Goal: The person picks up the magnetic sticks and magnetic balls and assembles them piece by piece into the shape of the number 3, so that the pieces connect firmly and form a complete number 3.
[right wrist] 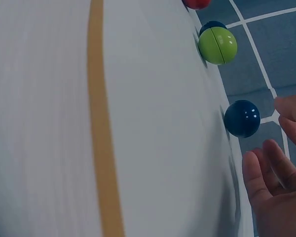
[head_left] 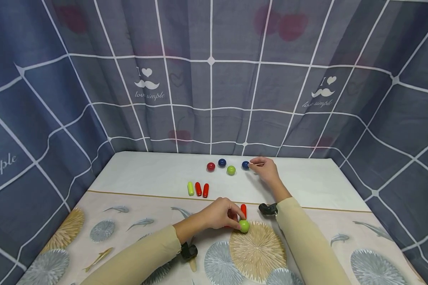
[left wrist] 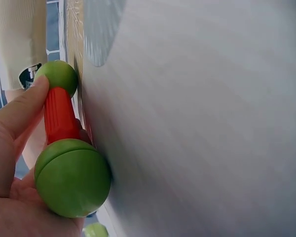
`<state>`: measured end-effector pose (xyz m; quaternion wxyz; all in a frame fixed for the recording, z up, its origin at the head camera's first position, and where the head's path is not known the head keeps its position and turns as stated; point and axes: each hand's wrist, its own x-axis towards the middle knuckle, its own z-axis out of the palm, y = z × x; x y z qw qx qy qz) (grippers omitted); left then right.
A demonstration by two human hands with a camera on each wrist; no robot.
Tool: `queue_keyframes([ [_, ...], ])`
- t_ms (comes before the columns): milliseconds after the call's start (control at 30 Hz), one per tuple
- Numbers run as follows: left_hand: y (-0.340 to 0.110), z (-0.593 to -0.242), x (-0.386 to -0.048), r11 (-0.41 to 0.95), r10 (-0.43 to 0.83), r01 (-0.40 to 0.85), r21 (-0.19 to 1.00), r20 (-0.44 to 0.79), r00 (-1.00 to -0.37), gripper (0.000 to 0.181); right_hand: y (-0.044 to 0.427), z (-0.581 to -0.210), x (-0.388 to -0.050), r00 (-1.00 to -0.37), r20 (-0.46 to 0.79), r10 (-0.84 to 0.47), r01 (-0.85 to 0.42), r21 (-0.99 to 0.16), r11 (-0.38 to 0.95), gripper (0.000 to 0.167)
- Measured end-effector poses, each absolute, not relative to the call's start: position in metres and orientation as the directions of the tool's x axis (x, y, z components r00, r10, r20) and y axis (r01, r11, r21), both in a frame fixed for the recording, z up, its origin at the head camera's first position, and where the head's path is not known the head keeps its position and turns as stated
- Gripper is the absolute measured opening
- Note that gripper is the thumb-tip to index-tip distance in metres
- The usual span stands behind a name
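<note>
My left hand (head_left: 221, 213) grips a red stick (left wrist: 60, 116) with a green ball (head_left: 244, 226) at its far end and another green ball (left wrist: 73, 177) at its near end, by the palm. In the head view the hand hides most of this piece. A second red stick (head_left: 243, 211) lies just beyond the far green ball; whether they touch I cannot tell. My right hand (head_left: 265, 169) is beside a blue ball (head_left: 245, 165) at the back of the white surface. In the right wrist view its fingers (right wrist: 254, 175) are spread, with a gap between them and this ball (right wrist: 242, 119).
Left of the blue ball stand a green ball (head_left: 231, 170), another blue ball (head_left: 222, 162) and a red ball (head_left: 211, 167). Nearer lie a yellow-green stick (head_left: 190, 189) and two red sticks (head_left: 198, 189). A patterned cloth (head_left: 128, 215) covers the front; a checked curtain (head_left: 210, 87) hangs behind.
</note>
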<state>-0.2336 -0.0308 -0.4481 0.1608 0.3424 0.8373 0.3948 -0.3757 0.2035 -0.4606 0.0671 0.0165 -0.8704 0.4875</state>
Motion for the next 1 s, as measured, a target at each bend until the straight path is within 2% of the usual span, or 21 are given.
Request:
queue_keyframes([
  [367, -0.032, -0.448, -0.234, 0.447, 0.709, 0.447, 0.775, -0.002, -0.705, 0.019, 0.194, -0.469, -0.384, -0.992, 0.125, -0.011, -0.112, -0.842, 0.528, 0.046],
  [767, -0.031, -0.450, -0.235, 0.452, 0.709, 0.440, 0.776, -0.014, -0.705, 0.019, 0.191, -0.471, -0.385, -0.991, 0.135, -0.017, -0.120, -0.812, 0.571, 0.037],
  [1000, -0.031, -0.450, -0.235, 0.456, 0.711, 0.444, 0.772, -0.016, -0.703, 0.020, 0.191, -0.472, -0.378, -0.991, 0.133, -0.034, -0.129, -0.817, 0.562, 0.039],
])
